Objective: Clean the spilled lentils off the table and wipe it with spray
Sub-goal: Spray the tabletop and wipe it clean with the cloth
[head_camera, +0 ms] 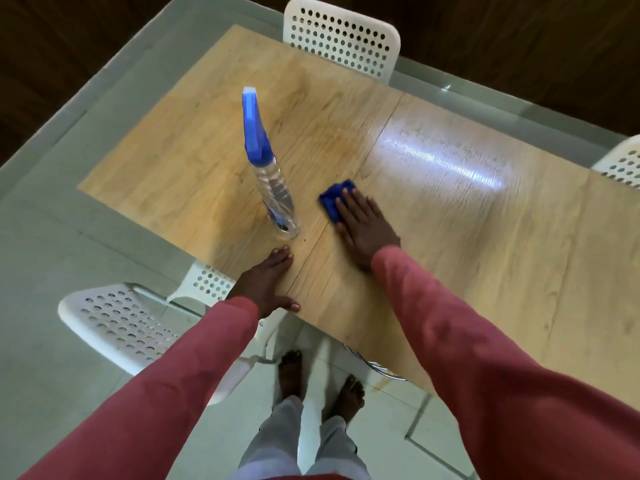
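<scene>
**Wiping a wooden table beside a spray bottle**

A person in red sleeves leans over a light wooden table. A clear spray bottle with a blue trigger head stands upright on it. Just right of the bottle, the right hand lies flat, fingers straight, pressing a folded blue cloth onto the tabletop; the cloth pokes out past the fingertips. Nearer the viewer than the bottle, the left hand rests flat on the table's edge, fingers extended, holding nothing, its fingertips close to the bottle's base. A white perforated chair stands left of the bottle, another chair beyond it. No lentils can be made out.
</scene>
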